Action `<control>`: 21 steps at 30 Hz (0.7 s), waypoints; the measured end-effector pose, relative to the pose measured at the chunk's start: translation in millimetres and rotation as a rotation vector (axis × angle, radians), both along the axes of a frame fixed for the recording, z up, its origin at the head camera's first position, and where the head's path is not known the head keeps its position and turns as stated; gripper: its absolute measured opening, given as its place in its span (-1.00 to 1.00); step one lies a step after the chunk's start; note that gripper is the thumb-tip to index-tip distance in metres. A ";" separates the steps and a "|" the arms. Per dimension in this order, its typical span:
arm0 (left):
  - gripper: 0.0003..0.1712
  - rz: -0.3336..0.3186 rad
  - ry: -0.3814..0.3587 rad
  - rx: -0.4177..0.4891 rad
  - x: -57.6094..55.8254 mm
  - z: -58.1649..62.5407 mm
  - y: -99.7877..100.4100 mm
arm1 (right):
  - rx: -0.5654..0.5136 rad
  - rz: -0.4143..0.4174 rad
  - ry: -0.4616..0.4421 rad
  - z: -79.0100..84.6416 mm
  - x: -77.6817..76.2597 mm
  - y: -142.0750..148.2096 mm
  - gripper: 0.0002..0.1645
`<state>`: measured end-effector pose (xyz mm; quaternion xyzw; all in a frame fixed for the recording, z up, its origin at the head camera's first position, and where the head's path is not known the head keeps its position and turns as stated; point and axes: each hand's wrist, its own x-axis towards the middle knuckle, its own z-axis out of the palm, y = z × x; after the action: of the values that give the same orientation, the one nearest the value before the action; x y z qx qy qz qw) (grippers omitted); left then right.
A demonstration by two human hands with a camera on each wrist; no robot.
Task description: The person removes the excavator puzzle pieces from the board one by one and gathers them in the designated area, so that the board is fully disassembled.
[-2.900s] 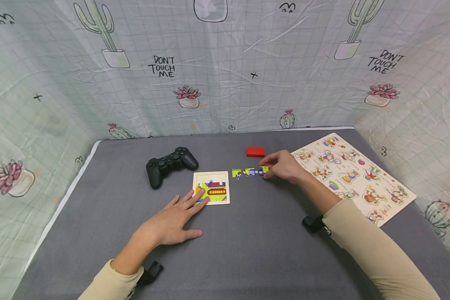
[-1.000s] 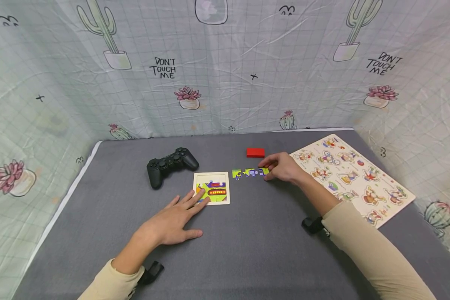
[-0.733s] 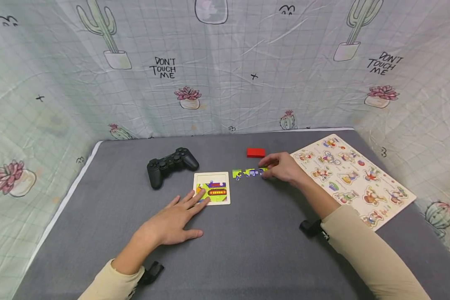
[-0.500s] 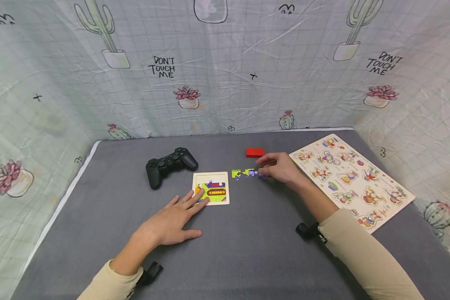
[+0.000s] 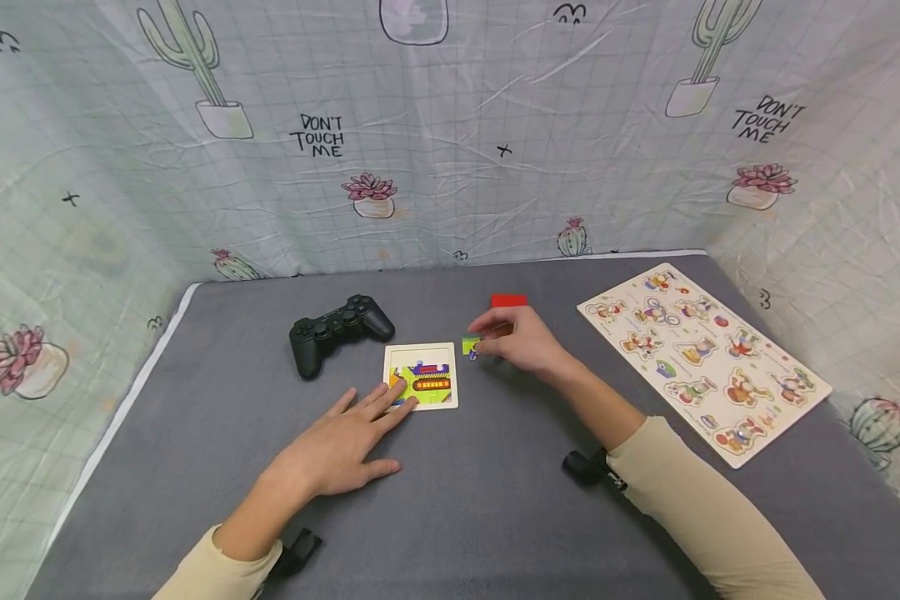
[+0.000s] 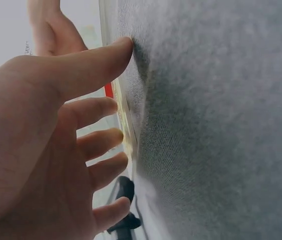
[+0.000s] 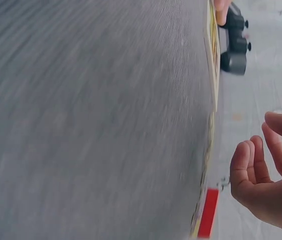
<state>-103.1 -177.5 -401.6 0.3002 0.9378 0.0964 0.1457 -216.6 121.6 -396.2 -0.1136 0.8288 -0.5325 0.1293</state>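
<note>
My left hand [image 5: 337,454] lies spread on the table, its fingertips resting on the lower left of a small square wooden puzzle tray [image 5: 454,375]. The lower part of the tray holds fitted puzzle pieces [image 5: 431,384] with a red, yellow and green picture; its upper strip shows bare wood. My right hand [image 5: 525,342] hovers right of the tray, fingers loosely bent, thumb and fingertips close beside a loose green puzzle piece [image 5: 469,344]. In the right wrist view that hand [image 7: 268,190] is above the tabletop with nothing showing between its fingers. Other loose pieces are hidden behind it in the head view.
A black game controller [image 5: 341,332] lies left of the tray. Behind my right hand sits a red block [image 5: 508,300], partly covered. A large wooden puzzle board [image 5: 708,367] with animal figures lies at the right. Patterned cloth walls [image 5: 435,150] enclose the grey table.
My right hand has moved left from the rightmost loose piece, along the row, to the leftmost one. It now covers the other loose pieces. The left hand has stayed on the tray.
</note>
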 end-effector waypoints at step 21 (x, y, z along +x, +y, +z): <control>-0.07 -0.002 -0.042 -0.006 7.0 -1.5 -7.0 | 0.113 0.169 -0.020 -2.8 1.9 -70.0 -0.63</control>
<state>-96.1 -184.5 -403.1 0.2988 0.9344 0.0997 0.1662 -214.8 51.6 -399.0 -0.1701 0.8437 -0.4731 0.1882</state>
